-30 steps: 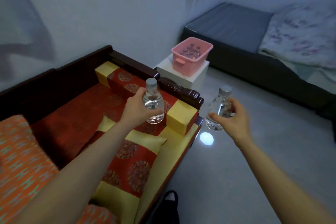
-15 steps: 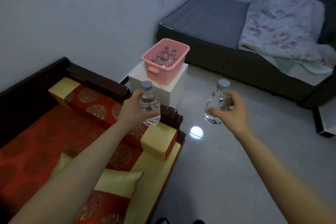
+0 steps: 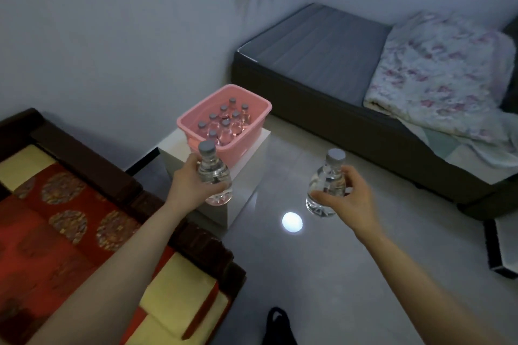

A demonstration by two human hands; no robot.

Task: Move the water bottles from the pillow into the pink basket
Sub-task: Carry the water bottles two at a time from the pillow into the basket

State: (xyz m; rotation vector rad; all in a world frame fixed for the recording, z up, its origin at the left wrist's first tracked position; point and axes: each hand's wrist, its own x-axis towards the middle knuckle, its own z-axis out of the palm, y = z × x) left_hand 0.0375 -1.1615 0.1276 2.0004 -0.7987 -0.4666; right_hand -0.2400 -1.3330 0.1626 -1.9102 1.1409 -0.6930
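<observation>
My left hand [image 3: 188, 187] grips a small clear water bottle [image 3: 213, 173] with a grey cap, held upright just in front of the pink basket [image 3: 252, 131]. My right hand [image 3: 349, 202] grips a second clear water bottle [image 3: 326, 185], upright over the floor to the right. The basket stands on a white cube stand [image 3: 249, 176] and holds several upright bottles with grey caps. No pillow with bottles on it is in view.
A dark wooden sofa [image 3: 117, 185] with red and yellow cushions fills the lower left. A low grey bed [image 3: 322, 45] with a floral blanket [image 3: 437, 73] runs along the right. A light spot [image 3: 292, 222] shines on the tiled floor between my arms.
I have moved forward toward the basket, which is now much closer. Both hands carried their bottles along; the left bottle now sits just before the basket's near wall.
</observation>
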